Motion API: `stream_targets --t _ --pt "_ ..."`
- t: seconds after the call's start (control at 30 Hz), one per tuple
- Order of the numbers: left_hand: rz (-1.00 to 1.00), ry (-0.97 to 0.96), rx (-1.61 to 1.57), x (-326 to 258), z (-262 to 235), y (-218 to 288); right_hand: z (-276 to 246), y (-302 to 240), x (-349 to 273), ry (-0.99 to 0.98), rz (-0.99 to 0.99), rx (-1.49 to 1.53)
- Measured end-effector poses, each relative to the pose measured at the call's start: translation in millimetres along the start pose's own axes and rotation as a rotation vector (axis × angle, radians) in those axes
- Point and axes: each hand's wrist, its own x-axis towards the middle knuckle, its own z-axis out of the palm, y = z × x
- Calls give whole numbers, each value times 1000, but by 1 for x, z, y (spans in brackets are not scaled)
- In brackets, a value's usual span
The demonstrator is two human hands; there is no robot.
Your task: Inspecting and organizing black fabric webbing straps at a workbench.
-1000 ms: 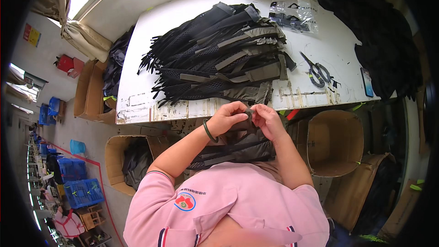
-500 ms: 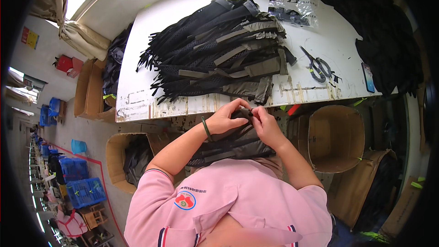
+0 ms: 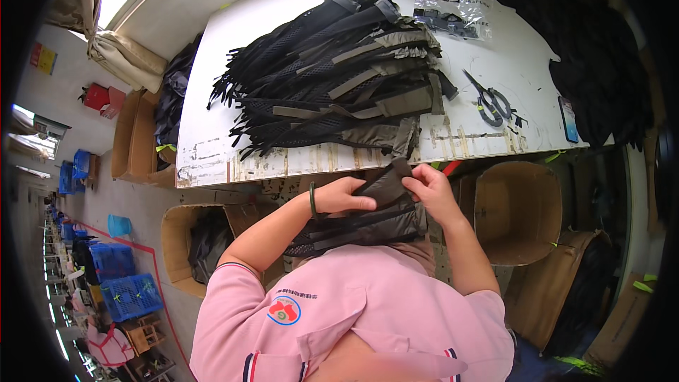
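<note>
Between my hands, just off the table's near edge, is a dark grey-black fabric piece (image 3: 386, 188) with a narrow tab at its upper end. My left hand (image 3: 342, 196), a dark green bangle on its wrist, grips the piece's left side, thumb on top and fingers mostly hidden. At the right edge, my right hand (image 3: 433, 191) pinches the fabric between thumb and fingers. Similar black and grey fabric pieces (image 3: 361, 230) lie across my lap. On the table ahead is a pile of black mesh strips with grey-brown bands (image 3: 318, 78).
Black-handled scissors (image 3: 489, 99), a phone (image 3: 568, 119) and a clear plastic bag (image 3: 453, 8) lie on the white table (image 3: 520, 56). Dark cloth is heaped at its right end. Cardboard boxes (image 3: 520, 216) stand below on the right, with another box (image 3: 177, 247) on the left.
My hands have moved apart, the right one shifting rightward. The fabric, bunched between my fingers before, now lies spread between them with its tab showing.
</note>
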Motion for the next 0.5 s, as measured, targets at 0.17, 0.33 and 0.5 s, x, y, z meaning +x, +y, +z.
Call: stream_targets --t 0.17,0.33,0.5 --pt "102 -49 629 -39 -19 -46 -72 70 -39 -115 409 -453" --pt "-93 -186 943 -45 7 -78 -59 21 -9 212 61 -782" --pt "-355 -373 1320 -11 30 -34 -75 3 126 802 -630 -856"
